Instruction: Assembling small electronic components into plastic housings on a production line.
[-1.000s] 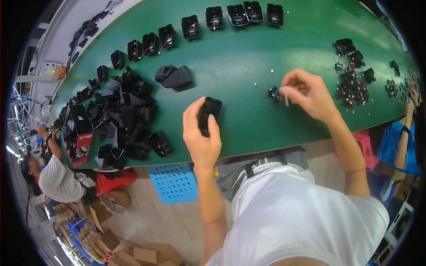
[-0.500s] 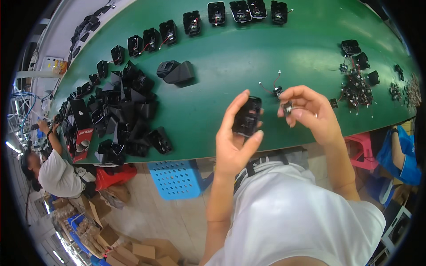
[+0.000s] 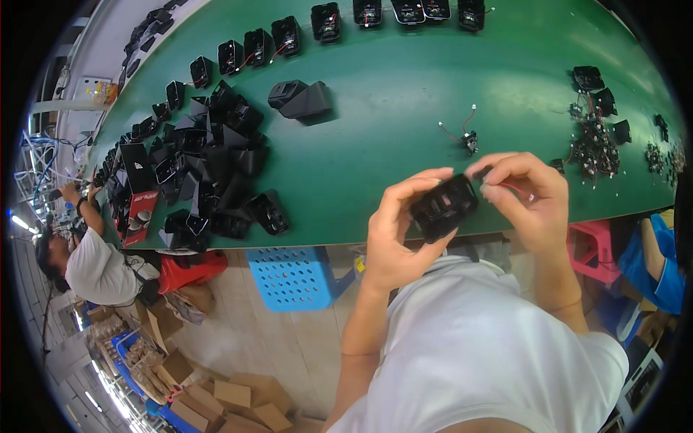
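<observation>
green bench (image 3: 382, 151), heap of black housings (image 3: 213, 169) on its left. left hand (image 3: 399, 239) and right hand (image 3: 532, 196) are over the near edge. left grip is closed round 1 black housing (image 3: 445, 208), tilted. 1 loose wired module (image 3: 471, 142) lies beyond them. right fingertips pinch a small red-wired part (image 3: 511, 187) just beside the held housing; can't tell if touching.

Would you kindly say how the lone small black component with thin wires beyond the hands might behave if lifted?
The lone small black component with thin wires is probably light, being so small. Its splayed wires would likely flex and dangle, perhaps snagging at their white connectors.
</observation>
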A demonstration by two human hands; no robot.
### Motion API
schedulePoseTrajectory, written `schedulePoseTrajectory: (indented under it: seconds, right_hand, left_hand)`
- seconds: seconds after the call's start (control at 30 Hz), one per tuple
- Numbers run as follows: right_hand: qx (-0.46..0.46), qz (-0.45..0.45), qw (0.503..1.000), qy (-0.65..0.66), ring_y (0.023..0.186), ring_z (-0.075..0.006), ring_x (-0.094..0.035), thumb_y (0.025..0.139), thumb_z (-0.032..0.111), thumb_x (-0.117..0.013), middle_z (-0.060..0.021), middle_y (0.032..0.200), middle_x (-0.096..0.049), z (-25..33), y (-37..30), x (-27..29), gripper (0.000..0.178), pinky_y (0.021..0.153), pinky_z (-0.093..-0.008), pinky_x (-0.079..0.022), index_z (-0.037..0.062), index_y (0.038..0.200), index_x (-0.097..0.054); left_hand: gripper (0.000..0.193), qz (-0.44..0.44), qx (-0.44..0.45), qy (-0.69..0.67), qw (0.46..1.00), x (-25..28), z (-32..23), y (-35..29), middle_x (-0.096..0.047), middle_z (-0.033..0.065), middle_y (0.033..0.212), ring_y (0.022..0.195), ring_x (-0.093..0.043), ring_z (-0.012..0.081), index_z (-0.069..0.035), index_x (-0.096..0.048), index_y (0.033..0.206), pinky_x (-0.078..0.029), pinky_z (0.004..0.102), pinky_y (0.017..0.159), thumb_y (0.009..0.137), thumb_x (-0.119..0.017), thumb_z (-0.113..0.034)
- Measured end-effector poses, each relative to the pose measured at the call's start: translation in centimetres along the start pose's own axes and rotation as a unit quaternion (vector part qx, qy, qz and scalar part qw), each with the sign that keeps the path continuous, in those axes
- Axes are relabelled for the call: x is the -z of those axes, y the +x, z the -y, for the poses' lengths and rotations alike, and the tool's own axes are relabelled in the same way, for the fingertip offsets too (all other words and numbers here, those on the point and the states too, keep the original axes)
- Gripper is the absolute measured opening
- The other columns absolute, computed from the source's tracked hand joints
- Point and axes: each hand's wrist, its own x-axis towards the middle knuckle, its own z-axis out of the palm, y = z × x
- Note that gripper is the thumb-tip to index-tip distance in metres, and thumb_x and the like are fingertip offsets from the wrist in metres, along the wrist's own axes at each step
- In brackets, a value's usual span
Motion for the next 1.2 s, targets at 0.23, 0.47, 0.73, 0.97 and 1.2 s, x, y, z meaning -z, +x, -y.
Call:
schedulePoseTrajectory:
  seconds: [0.23, 0.47, 0.73, 0.97, 1.2]
  right_hand:
    - [0.028, -0.044, 0.999, -0.007, 0.099, -0.0259, -0.071, 0.083, -0.012, -0.068, -0.0177, 0.097, -0.071, 1.6, 0.5, 0.2, 0.014, 0.086, -0.0321, -0.057, -0.0071, 0.095, -0.063]
    - [0.152, 0.045, 0.982, -0.101, 0.087, -0.0222, -0.071, 0.075, -0.012, -0.072, -0.0160, 0.099, -0.070, 1.1, 1.6, 0.5, 0.018, 0.080, -0.0306, -0.058, -0.0025, 0.091, -0.071]
    - [0.155, 0.154, 0.970, -0.108, 0.088, -0.0270, -0.073, 0.072, -0.009, -0.077, -0.0166, 0.101, -0.065, 2.4, 1.7, -0.4, 0.016, 0.075, -0.0329, -0.061, -0.0008, 0.085, -0.074]
    - [0.165, 0.231, 0.951, -0.125, 0.089, -0.0261, -0.073, 0.068, -0.008, -0.078, -0.0089, 0.089, -0.069, 2.9, 2.2, -1.3, 0.017, 0.072, -0.0328, -0.060, 0.0016, 0.081, -0.074]
    - [0.236, 0.236, 0.924, -0.187, 0.086, -0.0258, -0.070, 0.060, -0.004, -0.078, -0.0040, 0.083, -0.070, 2.7, 2.5, -1.1, 0.022, 0.071, -0.0339, -0.058, 0.0044, 0.079, -0.073]
  left_hand:
    - [0.069, 0.062, 0.080, -0.135, 0.986, 2.5, 0.1, -0.7, -0.062, 0.0160, 0.126, 0.118, -0.060, 0.0206, 0.004, -0.052, 0.133, -0.047, 0.0346, 0.102, 0.071, -0.081, 0.004]
    - [0.071, 0.082, 0.083, -0.160, 0.980, 2.9, 0.0, -0.4, -0.062, 0.0146, 0.126, 0.119, -0.060, 0.0205, 0.005, -0.052, 0.133, -0.046, 0.0347, 0.104, 0.069, -0.082, 0.001]
    - [0.086, 0.069, 0.120, -0.131, 0.982, 3.6, 0.2, -0.8, -0.054, 0.0164, 0.139, 0.125, -0.054, 0.0203, 0.010, -0.044, 0.142, -0.040, 0.0328, 0.106, 0.072, -0.082, -0.021]
    - [0.093, 0.078, 0.127, -0.164, 0.975, 3.9, 1.1, -1.3, -0.055, 0.0134, 0.135, 0.116, -0.057, 0.0178, 0.010, -0.044, 0.142, -0.042, 0.0312, 0.102, 0.072, -0.082, -0.037]
    - [0.091, 0.104, 0.148, -0.170, 0.969, 3.5, 0.9, -0.7, -0.060, 0.0120, 0.125, 0.113, -0.059, 0.0175, 0.011, -0.046, 0.141, -0.043, 0.0302, 0.099, 0.076, -0.079, -0.045]
